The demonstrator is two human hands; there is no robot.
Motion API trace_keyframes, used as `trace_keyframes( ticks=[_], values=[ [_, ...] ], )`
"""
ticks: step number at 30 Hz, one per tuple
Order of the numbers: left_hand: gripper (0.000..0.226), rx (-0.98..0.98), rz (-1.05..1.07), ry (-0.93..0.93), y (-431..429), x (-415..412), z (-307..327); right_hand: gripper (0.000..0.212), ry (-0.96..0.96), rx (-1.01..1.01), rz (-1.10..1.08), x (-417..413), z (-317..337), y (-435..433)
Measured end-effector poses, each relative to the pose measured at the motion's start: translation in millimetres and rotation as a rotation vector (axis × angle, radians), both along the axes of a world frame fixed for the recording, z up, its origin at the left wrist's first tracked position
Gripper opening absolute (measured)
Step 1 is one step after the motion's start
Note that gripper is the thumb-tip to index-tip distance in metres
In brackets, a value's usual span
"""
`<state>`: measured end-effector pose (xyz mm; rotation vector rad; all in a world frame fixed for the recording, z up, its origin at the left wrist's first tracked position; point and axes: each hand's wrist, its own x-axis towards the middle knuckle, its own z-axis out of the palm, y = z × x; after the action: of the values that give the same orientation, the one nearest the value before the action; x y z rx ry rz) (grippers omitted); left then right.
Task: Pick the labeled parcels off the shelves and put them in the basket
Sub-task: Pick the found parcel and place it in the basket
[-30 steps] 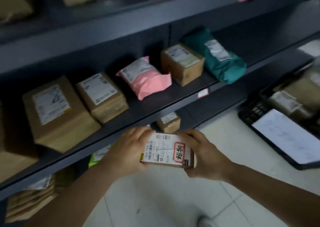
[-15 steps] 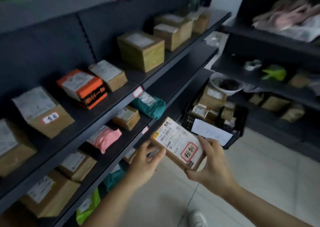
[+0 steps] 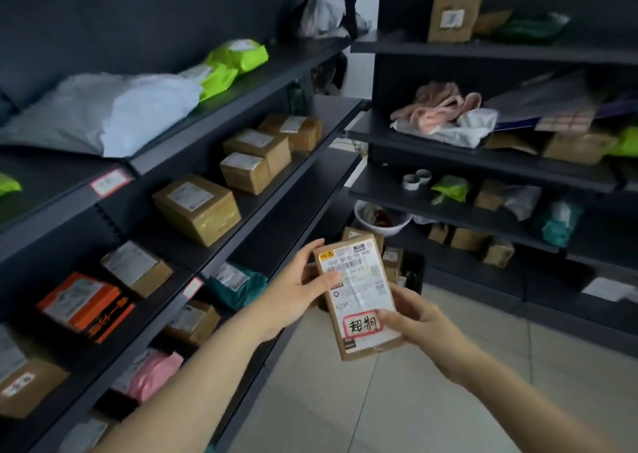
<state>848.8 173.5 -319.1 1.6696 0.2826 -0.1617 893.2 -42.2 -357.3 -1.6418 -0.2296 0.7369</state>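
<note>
Both hands hold a small brown cardboard parcel (image 3: pixel 357 297) in front of me, its white shipping label and red-bordered handwritten sticker facing up. My left hand (image 3: pixel 297 290) grips its upper left edge, thumb on the label. My right hand (image 3: pixel 414 321) grips its lower right corner, thumb beside the sticker. Behind the parcel, on the floor, stands the black basket (image 3: pixel 412 269), with several small brown parcels in it; the held parcel hides most of it.
Dark shelves (image 3: pixel 165 162) run along the left, carrying brown boxes (image 3: pixel 196 207), an orange box (image 3: pixel 86 306), pink (image 3: pixel 155 373), teal and green bags and a large white bag (image 3: pixel 103 110). A second shelf unit (image 3: pixel 483 162) with mixed parcels stands ahead on the right. Pale tiled floor (image 3: pixel 379 401) lies below.
The view has swung up and to the right along the aisle. The parcel has turned more upright in my hands and my left hand has taken hold of its upper edge.
</note>
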Motion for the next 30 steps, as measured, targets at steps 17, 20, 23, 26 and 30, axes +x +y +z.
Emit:
trace_keyframes(
  ticks=[17, 20, 23, 26, 30],
  values=[
    [0.028, 0.705, -0.036, -0.071, -1, 194, -67, 0.041, 0.220, -0.356, -0.182, 169, -65, -47],
    [0.024, 0.700, -0.063, -0.059, 20, 243, -100, 0.042, 0.235, -0.430, -0.288, 207, -86, -48],
    [0.023, 0.742, -0.124, -0.063, 42, 302, -134, 0.037, 0.224, -0.477, -0.383, 251, -112, -42],
    [0.027, 0.788, -0.177, -0.065, 65, 362, -175, 0.042, 0.224, -0.528, -0.405, 299, -149, -28],
    [0.030, 0.884, -0.231, -0.067, 91, 426, -234, 0.043, 0.193, -0.585, -0.316, 356, -215, -14]
  ],
)
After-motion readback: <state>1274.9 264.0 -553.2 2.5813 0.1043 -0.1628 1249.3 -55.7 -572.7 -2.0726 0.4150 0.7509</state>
